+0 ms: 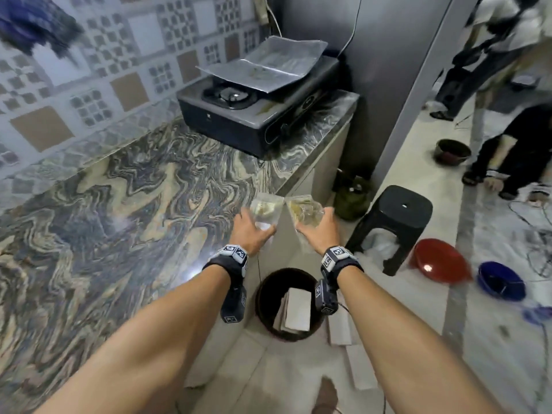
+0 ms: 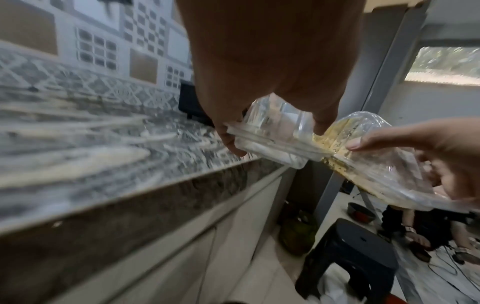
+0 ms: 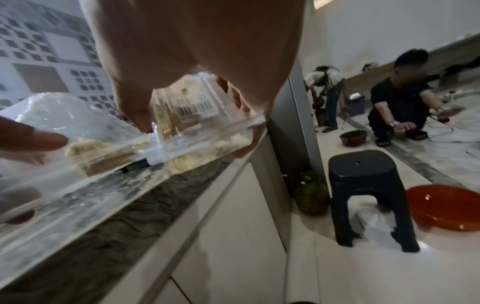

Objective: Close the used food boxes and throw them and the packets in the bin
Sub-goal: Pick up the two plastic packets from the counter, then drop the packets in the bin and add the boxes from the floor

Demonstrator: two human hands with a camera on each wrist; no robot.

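Note:
I hold two clear plastic food boxes with yellowish leftovers, side by side over the counter's front edge, their near edges touching. My left hand [image 1: 255, 225] grips the left box [image 1: 264, 209] from above, fingers curled round its rim [image 2: 272, 131]. My right hand [image 1: 318, 227] grips the right box [image 1: 304, 210], which carries a barcode label [image 3: 197, 111]. In the left wrist view the right box [image 2: 363, 162] shows beside my right hand's thumb. The dark round bin [image 1: 264, 289] stands on the floor below my wrists, with white boxes [image 1: 297, 309] inside it.
The marbled counter [image 1: 119, 204] runs along the left, with a gas stove [image 1: 254, 115] under foil at its far end. A green gas cylinder [image 1: 351, 198], black stool [image 1: 397, 216], red basin [image 1: 439, 261] and blue basin [image 1: 500, 280] stand on the floor. People crouch at the right.

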